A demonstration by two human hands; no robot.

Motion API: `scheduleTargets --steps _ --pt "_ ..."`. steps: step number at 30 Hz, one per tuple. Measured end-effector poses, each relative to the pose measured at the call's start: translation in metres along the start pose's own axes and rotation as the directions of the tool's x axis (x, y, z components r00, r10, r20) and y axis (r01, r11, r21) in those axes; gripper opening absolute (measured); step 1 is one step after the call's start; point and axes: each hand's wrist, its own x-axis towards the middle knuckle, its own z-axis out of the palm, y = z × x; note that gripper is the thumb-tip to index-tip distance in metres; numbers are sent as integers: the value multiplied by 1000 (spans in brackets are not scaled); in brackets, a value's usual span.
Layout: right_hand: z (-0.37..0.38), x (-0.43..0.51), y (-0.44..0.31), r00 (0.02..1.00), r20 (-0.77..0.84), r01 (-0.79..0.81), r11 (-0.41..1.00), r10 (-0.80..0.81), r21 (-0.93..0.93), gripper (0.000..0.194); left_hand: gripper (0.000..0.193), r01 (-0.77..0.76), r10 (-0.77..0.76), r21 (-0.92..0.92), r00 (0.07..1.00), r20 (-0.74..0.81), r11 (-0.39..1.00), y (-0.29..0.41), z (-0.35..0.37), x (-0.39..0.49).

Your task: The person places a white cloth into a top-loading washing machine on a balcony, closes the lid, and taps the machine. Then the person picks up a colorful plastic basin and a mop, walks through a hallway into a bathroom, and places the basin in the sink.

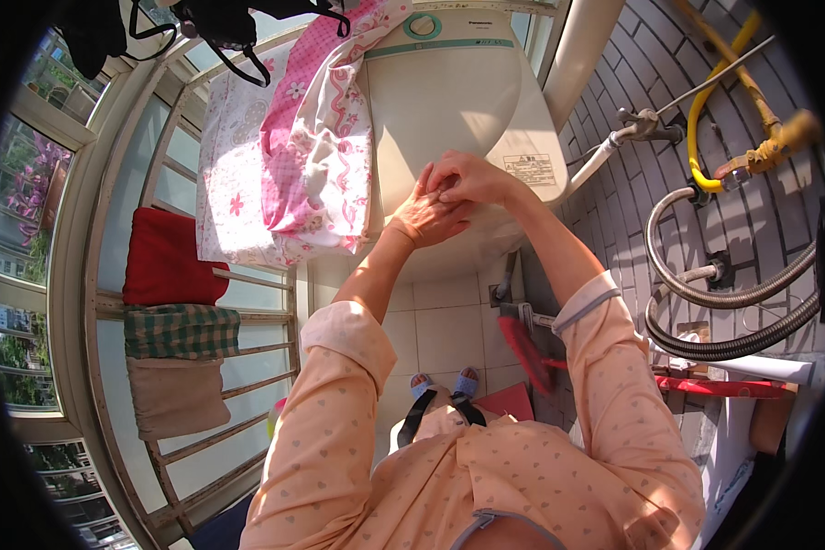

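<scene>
My left hand [430, 216] is held palm down over the front of a cream Panasonic washing machine [447, 103], its fingers partly spread. Over it lies my right hand [469, 180], bent fingers touching the back and fingers of the left; whether it pinches a finger cannot be told. Neither hand shows any object in it. Left of the hands, a pink and white patterned cloth [340, 158] is draped over the machine's left side and a railing. The machine's lid is down, and a round dial [423, 26] sits at its far edge.
A red cloth [168, 258], a green checked cloth [182, 331] and a beige cloth [179, 395] hang on the left railing. Black garments [220, 27] hang overhead. At right are a tap [639, 126], a yellow hose [696, 130] and braided metal hoses [735, 295]. A red broom-like tool [522, 350] stands below.
</scene>
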Motion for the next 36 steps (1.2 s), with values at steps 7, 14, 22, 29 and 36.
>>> scheduleTargets --steps 7,14,22,29,36 --pt "4 -5 14 990 -85 110 992 -114 -56 21 41 2 -3 -6 998 -55 1000 0 5 1" --pt "20 -26 24 572 -731 -276 751 -373 -600 30 73 68 -62 42 990 -129 997 6 -9 7" --pt "46 -41 54 630 -664 -466 487 -403 -739 30 84 140 -136 53 988 -76 989 6 -10 7" --pt "45 -43 50 654 -652 -482 454 -383 -750 30 84 146 -144 21 988 -59 989 7 -12 10" --pt "44 -42 46 672 -628 -446 463 -392 -766 31 84 144 -145 -17 985 -94 989 5 -13 8"
